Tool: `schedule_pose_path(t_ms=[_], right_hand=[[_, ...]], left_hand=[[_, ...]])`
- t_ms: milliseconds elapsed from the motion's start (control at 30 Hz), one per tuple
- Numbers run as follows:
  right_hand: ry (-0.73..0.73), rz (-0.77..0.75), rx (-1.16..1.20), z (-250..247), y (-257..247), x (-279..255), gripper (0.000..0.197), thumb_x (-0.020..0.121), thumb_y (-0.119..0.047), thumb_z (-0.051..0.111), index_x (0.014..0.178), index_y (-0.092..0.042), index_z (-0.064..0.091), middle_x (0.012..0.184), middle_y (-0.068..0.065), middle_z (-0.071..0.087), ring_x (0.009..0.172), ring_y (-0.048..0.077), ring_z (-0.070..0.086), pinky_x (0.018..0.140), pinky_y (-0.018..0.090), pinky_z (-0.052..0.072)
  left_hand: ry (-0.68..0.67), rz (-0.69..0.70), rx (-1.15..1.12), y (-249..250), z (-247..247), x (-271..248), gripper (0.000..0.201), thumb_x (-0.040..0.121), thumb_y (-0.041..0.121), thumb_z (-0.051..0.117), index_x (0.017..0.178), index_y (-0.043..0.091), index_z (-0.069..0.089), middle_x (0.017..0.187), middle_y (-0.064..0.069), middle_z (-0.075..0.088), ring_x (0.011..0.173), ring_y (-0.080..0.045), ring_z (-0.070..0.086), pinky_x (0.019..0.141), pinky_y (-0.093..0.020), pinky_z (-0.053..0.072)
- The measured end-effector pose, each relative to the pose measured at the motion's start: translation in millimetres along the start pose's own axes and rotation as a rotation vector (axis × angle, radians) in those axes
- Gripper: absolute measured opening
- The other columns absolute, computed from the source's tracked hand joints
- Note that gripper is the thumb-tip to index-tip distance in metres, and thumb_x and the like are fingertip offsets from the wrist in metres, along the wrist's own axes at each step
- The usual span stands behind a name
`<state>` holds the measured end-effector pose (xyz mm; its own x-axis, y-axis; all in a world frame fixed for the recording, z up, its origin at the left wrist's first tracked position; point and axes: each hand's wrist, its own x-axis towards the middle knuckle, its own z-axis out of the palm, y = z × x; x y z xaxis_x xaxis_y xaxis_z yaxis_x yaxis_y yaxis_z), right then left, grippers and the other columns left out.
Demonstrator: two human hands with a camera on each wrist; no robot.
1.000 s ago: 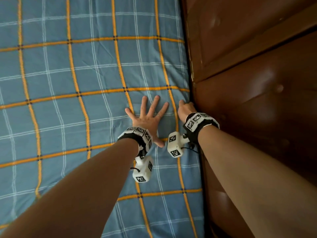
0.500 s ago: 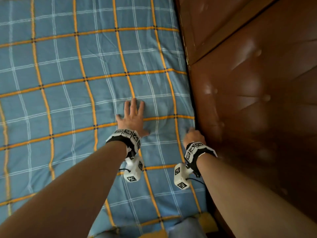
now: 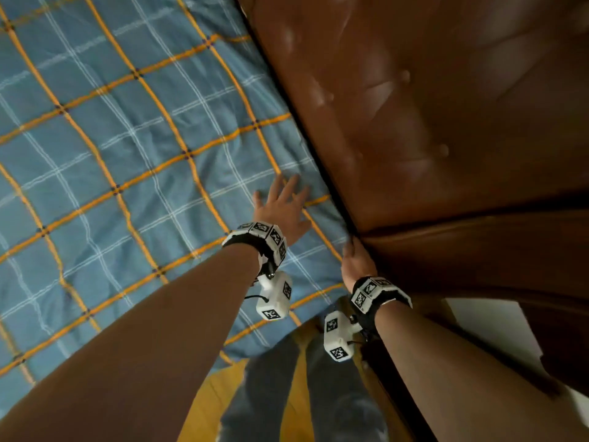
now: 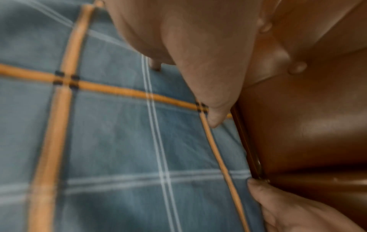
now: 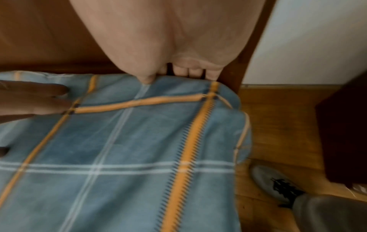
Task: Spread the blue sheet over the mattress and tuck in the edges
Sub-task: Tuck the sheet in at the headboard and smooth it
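The blue sheet (image 3: 127, 154) with orange and white checks lies spread over the mattress, with light wrinkles. My left hand (image 3: 280, 205) rests flat on it, fingers straight and together, close to the brown headboard (image 3: 414, 122). My right hand (image 3: 358, 261) stands edge-on at the mattress corner. Its fingers reach down into the gap between mattress and headboard, and its thumb presses the sheet's (image 5: 119, 141) top edge, as the right wrist view shows. There the sheet wraps over the rounded corner. The fingertips in the gap are hidden.
The tufted leather headboard runs along the right side of the bed. A wooden floor (image 3: 207, 406), my grey trouser legs (image 3: 264, 393) and a shoe (image 5: 274, 183) lie beside the corner. A white wall (image 3: 490, 327) and dark furniture (image 5: 345, 125) stand to the right.
Both hands have slid along the headboard toward the near corner of the mattress. My left fingers, spread a second ago, now lie together. The floor and my legs have come into view.
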<state>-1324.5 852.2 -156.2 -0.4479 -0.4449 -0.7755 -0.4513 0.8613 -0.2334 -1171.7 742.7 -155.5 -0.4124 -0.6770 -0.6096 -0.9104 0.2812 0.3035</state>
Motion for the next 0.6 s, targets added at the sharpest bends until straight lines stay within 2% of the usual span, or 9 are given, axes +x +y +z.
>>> schedule_pose_path(t_ms=[100, 167, 233, 300, 367, 433, 467, 533, 600], right_hand=[[-0.016, 0.093, 0.041, 2.1, 41.0, 2.4, 0.047, 0.107, -0.032, 0.023, 0.139, -0.006, 0.046, 0.147, 0.018, 0.043, 0.132, 0.035, 0.043, 0.103, 0.035, 0.032], [-0.017, 0.080, 0.077, 5.2, 61.8, 2.8, 0.042, 0.105, -0.026, 0.028, 0.140, -0.010, 0.046, 0.144, 0.018, 0.047, 0.125, 0.036, 0.049, 0.099, 0.035, 0.036], [0.005, 0.031, 0.104, 12.2, 77.5, 4.6, 0.041, 0.102, -0.018, 0.035, 0.142, -0.019, 0.044, 0.133, 0.017, 0.056, 0.112, 0.037, 0.058, 0.093, 0.041, 0.047], [-0.012, 0.006, 0.068, 16.2, 90.5, 4.0, 0.039, 0.099, -0.011, 0.039, 0.137, -0.017, 0.046, 0.124, 0.013, 0.061, 0.109, 0.036, 0.060, 0.085, 0.038, 0.047], [0.002, -0.022, 0.032, 16.7, 99.7, 4.6, 0.031, 0.097, -0.010, 0.044, 0.127, -0.012, 0.052, 0.117, 0.013, 0.064, 0.108, 0.034, 0.060, 0.084, 0.038, 0.044], [0.062, -0.028, 0.034, 16.0, 105.2, 6.3, 0.019, 0.098, -0.020, 0.049, 0.114, -0.014, 0.060, 0.110, 0.012, 0.068, 0.103, 0.031, 0.062, 0.076, 0.034, 0.043], [0.082, -0.018, 0.020, 16.8, 108.3, 7.2, 0.020, 0.099, -0.025, 0.049, 0.109, -0.014, 0.062, 0.107, 0.011, 0.068, 0.100, 0.030, 0.063, 0.072, 0.032, 0.041], [0.110, -0.008, -0.011, 18.6, 115.4, 7.4, 0.023, 0.101, -0.026, 0.046, 0.107, -0.011, 0.063, 0.106, 0.012, 0.067, 0.097, 0.029, 0.063, 0.070, 0.031, 0.039], [0.144, 0.025, -0.003, 15.9, 122.8, 7.2, 0.024, 0.100, -0.020, 0.043, 0.114, -0.007, 0.058, 0.109, 0.014, 0.065, 0.098, 0.030, 0.063, 0.071, 0.034, 0.044]], left_hand=[[0.029, -0.005, 0.125, 22.1, 25.1, -4.5, 0.078, 0.089, 0.058, 0.050, 0.152, 0.039, 0.010, 0.162, 0.007, -0.007, 0.149, -0.027, -0.011, 0.110, -0.071, 0.010], [0.103, -0.014, 0.121, 32.0, 36.4, -7.4, 0.078, 0.088, 0.055, 0.054, 0.152, 0.035, 0.014, 0.162, 0.003, 0.002, 0.150, -0.025, -0.003, 0.111, -0.069, 0.012], [0.177, -0.017, 0.098, 39.5, 44.9, -12.6, 0.075, 0.086, 0.046, 0.058, 0.151, 0.030, 0.023, 0.159, 0.000, 0.014, 0.149, -0.025, 0.006, 0.114, -0.064, 0.013], [0.227, -0.013, 0.100, 47.5, 55.1, -20.1, 0.071, 0.087, 0.041, 0.058, 0.150, 0.027, 0.027, 0.158, -0.003, 0.018, 0.148, -0.026, 0.010, 0.116, -0.060, 0.013], [0.223, -0.014, 0.100, 53.9, 65.2, -25.0, 0.069, 0.090, 0.040, 0.054, 0.151, 0.027, 0.025, 0.160, -0.004, 0.014, 0.149, -0.026, 0.007, 0.117, -0.060, 0.011], [0.168, -0.010, 0.091, 58.8, 71.6, -27.6, 0.071, 0.093, 0.043, 0.051, 0.153, 0.029, 0.017, 0.162, -0.001, 0.006, 0.150, -0.026, -0.001, 0.118, -0.059, 0.006], [0.145, -0.005, 0.088, 61.0, 73.8, -28.3, 0.072, 0.093, 0.044, 0.050, 0.154, 0.029, 0.014, 0.163, 0.000, 0.003, 0.150, -0.025, -0.004, 0.119, -0.059, 0.005], [0.130, 0.010, 0.091, 66.4, 78.1, -27.7, 0.072, 0.094, 0.046, 0.047, 0.155, 0.029, 0.011, 0.163, 0.000, 0.001, 0.150, -0.025, -0.006, 0.119, -0.057, 0.003], [0.154, 0.034, 0.154, 71.5, 83.4, -25.6, 0.072, 0.095, 0.050, 0.041, 0.155, 0.026, 0.010, 0.163, 0.000, 0.001, 0.150, -0.026, -0.005, 0.120, -0.056, 0.000]])
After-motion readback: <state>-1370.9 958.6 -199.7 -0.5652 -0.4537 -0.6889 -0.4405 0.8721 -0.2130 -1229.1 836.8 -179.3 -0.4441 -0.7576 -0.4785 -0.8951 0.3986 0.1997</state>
